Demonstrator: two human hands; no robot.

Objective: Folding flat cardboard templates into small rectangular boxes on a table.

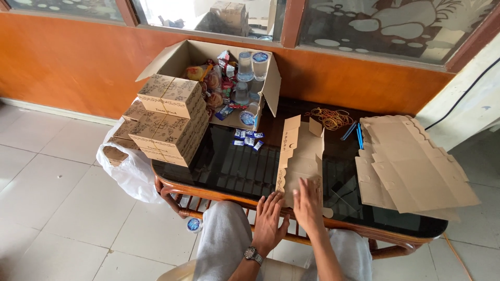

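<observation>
Several folded brown boxes (pixel 165 120) are stacked at the left end of the glass-topped table (pixel 234 166), partly hiding a white plastic bag (pixel 130 171) below. Behind them an open carton (pixel 219 78) holds snacks and water cups, its contents hard to make out. Left hand (pixel 269 221), wristwatch on, lies flat at the table's near edge, fingers spread, holding nothing. Right hand (pixel 308 204) rests flat, fingers extended, on the near end of an unfolded box blank (pixel 300 156), whose long axis runs away from the person. Rubber bands (pixel 330 118) and a pile of flat blanks (pixel 411 166) lie to the right. Floor is pale tile; wall orange.
</observation>
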